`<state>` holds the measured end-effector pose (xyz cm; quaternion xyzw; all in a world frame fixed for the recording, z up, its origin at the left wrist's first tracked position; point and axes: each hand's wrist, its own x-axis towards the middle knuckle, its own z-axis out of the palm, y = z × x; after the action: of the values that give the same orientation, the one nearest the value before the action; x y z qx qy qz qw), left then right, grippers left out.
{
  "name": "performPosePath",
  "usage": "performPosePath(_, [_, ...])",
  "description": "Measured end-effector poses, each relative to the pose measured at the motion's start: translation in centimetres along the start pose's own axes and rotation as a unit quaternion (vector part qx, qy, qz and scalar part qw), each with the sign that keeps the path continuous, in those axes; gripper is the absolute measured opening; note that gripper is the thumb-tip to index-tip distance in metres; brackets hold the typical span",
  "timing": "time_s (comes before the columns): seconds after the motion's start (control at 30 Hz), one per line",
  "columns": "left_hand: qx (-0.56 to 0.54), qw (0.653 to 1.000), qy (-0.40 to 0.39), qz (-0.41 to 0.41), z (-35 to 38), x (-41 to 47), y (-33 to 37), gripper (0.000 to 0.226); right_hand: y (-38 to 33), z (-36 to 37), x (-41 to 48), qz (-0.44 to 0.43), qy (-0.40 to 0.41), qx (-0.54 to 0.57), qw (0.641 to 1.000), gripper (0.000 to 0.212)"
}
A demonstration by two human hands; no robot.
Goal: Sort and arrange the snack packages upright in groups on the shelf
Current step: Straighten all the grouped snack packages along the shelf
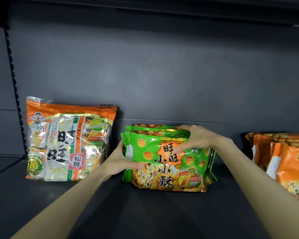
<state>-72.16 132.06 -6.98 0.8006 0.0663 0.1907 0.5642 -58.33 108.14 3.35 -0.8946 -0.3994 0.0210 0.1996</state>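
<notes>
A group of green snack packages [171,169] stands upright in the middle of the dark shelf [110,209], one behind another. My left hand [121,161] grips the left edge of the front green package. My right hand [195,138] clasps the tops of the green packages, thumb on the front face. At the left, an orange and clear rice cracker bag [67,140] leans upright against the back wall. At the right edge stand orange snack packages [286,163], partly cut off by the frame.
The grey back panel [154,66] rises behind the packages. A slotted upright rail [14,75] runs down the left side. An upper shelf [162,7] overhangs the top. Bare shelf surface lies in front of the packages and between the groups.
</notes>
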Motion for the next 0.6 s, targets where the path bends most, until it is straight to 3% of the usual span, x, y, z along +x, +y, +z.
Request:
performPosePath(0.13, [-0.007, 1.000, -0.003, 0.004, -0.25, 0.11, -0.06, 0.099, -0.14, -0.03, 0.13, -0.005, 0.006, -0.007, 1.000, 0.108])
performPosePath(0.6, [0.000, 1.000, 0.017, -0.002, -0.31, -0.64, -0.01, 0.095, -0.33, 0.29, 0.41, 0.002, -0.008, -0.008, 1.000, 0.114])
